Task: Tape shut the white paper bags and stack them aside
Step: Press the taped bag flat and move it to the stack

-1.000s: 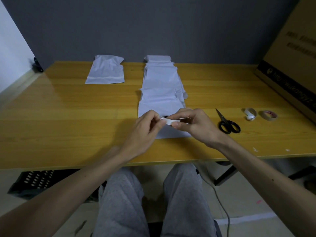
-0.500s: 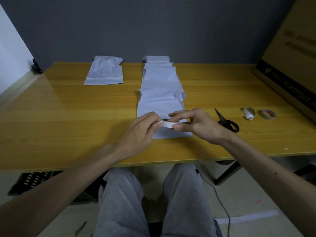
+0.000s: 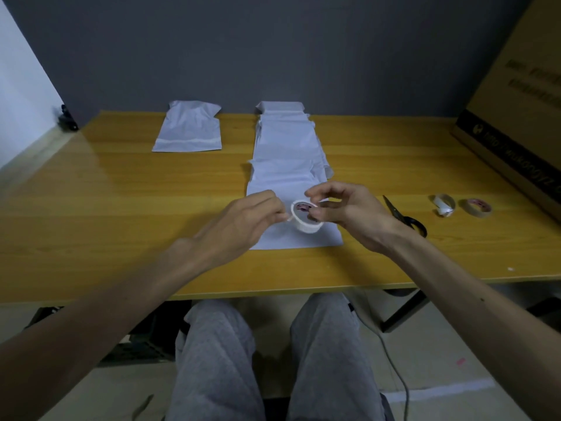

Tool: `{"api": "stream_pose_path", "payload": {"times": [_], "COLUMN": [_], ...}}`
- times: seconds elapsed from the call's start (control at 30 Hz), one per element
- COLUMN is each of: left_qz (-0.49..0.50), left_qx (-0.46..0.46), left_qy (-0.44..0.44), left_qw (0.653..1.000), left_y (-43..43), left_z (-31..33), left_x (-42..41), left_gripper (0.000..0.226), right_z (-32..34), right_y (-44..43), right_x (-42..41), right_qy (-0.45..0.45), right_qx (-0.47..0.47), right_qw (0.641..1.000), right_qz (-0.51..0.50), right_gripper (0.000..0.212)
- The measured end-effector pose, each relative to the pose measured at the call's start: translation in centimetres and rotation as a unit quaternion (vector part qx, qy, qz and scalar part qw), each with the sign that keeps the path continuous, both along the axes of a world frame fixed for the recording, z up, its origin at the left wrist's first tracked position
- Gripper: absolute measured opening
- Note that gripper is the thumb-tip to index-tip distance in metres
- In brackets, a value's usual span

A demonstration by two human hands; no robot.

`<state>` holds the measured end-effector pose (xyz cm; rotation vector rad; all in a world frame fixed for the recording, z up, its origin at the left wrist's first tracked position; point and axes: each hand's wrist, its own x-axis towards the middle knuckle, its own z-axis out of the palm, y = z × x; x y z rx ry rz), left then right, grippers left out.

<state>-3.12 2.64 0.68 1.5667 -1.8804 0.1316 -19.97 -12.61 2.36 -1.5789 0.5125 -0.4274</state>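
- Wooden table [image 3: 91, 208], seen from the head camera. The person is seated, with knees [image 3: 218, 344] in grey trousers below the near edge.
- A row of bags [image 3: 285, 141], white paper, runs from the far edge towards the person. They overlap one another down the middle of the table.
- The nearest bag [image 3: 270, 241] lies flat, directly under the hands.
- A single bag [image 3: 188, 129] lies apart at the far left, flat, with a pale band across its near end.
- A tape roll [image 3: 305, 221], white, is held just above the nearest bag, between the two hands. It is tilted so its open core faces up.
- Right hand [image 3: 355, 214]: fingers curled, with the thumb and a lower finger gripping the right side of the roll. The index finger arches over the top, clear of it.
- Left hand [image 3: 243, 226]: fingers bent, tips closed together at the roll's left edge. They pinch a short loose strip of the tape.
- Scissors [image 3: 403, 217], with black handles, lie closed just right of the right wrist.
- Further right are a white roll [image 3: 443, 205] and a tan roll [image 3: 476, 207], side by side and not touching.
- A cardboard box [image 3: 516, 101] stands at the far right edge of the table, with dark print along its lower band.
- On the floor there is a black crate [image 3: 145, 344] under the table on the left and a cable [image 3: 397, 369] on the right.
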Motion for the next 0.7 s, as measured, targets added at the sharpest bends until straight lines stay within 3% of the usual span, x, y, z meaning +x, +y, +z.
{"api": "stream_pose_path", "payload": {"times": [0.1,0.2,0.27,0.4,0.53,0.6,0.7], "left_qz": [-0.003,0.022,0.075,0.152,0.163,0.177,0.187], "left_qx": [0.021,0.018,0.037,0.152,0.203,0.200,0.182], "left_qy": [0.026,0.083,0.174,0.412,0.569,0.597,0.604], "left_qw": [0.999,0.996,0.981,0.885,0.780,0.757,0.753], "left_y": [0.4,1.1,1.6,1.2,0.3,0.1,-0.1], "left_z": [0.1,0.0,-0.1,-0.3,0.0,0.3,0.4], "left_x": [1.0,1.9,2.1,0.2,-1.5,-1.4,-1.0], "left_gripper": [0.026,0.032,0.036,0.037,0.037,0.036,0.029], "right_z": [0.0,0.0,0.0,0.4,0.6,0.6,0.6], "right_y": [-0.1,0.1,0.1,1.1,2.0,2.1,2.4], "right_x": [0.1,0.1,0.2,1.0,2.1,2.2,2.2], "right_qy": [0.010,-0.005,-0.028,-0.059,-0.070,-0.070,-0.068], "right_qx": [0.004,-0.006,-0.016,-0.055,-0.098,-0.104,-0.102], "right_qw": [0.999,0.998,0.996,0.993,0.987,0.986,0.987], "right_qz": [-0.033,-0.059,-0.079,-0.091,-0.106,-0.109,-0.103], "right_gripper": [0.040,0.030,0.026,0.022,0.028,0.028,0.028]}}
